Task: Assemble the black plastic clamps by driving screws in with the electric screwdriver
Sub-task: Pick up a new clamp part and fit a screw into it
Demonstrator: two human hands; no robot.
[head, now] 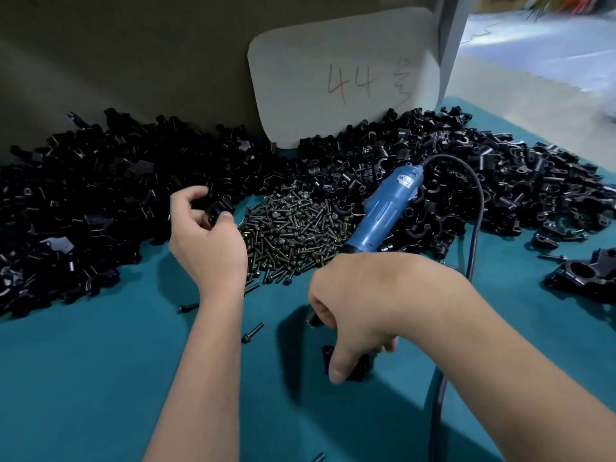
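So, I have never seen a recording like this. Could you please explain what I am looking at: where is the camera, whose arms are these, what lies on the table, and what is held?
There is one picture, taken by a camera worn on a person's head, looking down at their own bare arms. No robot is here. The left hand pinches a small black plastic clamp piece at the edge of a large heap of black plastic clamp parts. The right hand grips a blue electric screwdriver, its tip pointing down towards a black clamp on the teal table cover. Between the hands lies a pile of dark metal screws. A pale card with "44" written on it leans behind.
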